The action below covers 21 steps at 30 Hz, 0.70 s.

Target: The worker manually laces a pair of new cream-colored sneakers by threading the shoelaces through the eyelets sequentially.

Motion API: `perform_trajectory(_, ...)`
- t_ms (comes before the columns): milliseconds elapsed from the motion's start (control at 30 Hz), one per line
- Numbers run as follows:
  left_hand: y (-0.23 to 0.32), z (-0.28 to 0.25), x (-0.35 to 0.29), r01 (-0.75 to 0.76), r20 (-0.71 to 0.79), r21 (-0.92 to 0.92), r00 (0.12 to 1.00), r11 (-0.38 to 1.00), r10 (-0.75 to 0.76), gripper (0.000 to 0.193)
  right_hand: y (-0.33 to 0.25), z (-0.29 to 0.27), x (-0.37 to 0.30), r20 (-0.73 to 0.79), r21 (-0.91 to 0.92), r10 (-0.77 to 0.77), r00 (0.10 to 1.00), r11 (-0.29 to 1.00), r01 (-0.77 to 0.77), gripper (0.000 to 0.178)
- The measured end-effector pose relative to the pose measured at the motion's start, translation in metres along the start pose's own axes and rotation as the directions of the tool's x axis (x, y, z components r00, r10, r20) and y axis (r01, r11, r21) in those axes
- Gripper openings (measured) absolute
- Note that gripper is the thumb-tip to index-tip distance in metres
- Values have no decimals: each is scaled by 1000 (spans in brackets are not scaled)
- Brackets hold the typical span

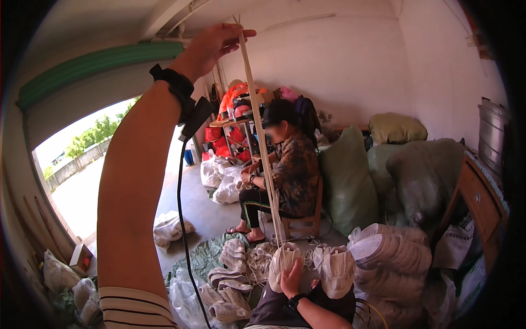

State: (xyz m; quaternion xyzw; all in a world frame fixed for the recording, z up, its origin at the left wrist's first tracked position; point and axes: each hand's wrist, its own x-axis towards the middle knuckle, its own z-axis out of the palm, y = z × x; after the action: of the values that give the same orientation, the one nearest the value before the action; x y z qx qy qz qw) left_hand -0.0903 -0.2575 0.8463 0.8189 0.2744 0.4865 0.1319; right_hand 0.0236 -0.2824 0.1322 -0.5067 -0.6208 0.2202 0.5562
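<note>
Pinching the pale strap (262, 148) high overhead, the left hand (215, 45) draws it taut; the right hand (290, 279) grips a white bundle (284, 262) below.

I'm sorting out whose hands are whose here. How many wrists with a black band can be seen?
2: the raised left wrist near the top, just below the left hand pinching the cord, and the right wrist at the bottom. The seated person's wrists are too small to judge.
</note>
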Motion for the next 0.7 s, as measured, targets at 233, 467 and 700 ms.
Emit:
perform_trajectory(233,-12,-6,-9,-25,7,14,1000,1000,25,22,-5,0,3,16,86,79,997,993,-80,74)
perform_trajectory(467,-30,-16,-11,37,-115,-111,992,993,-49,13,15,28,8,54,26,15,998,1000,-16,73)
perform_trajectory(700,-60,0,-8,97,-146,-86,983,992,-109,16,32,43,21,51,19,39,998,999,-40,69)
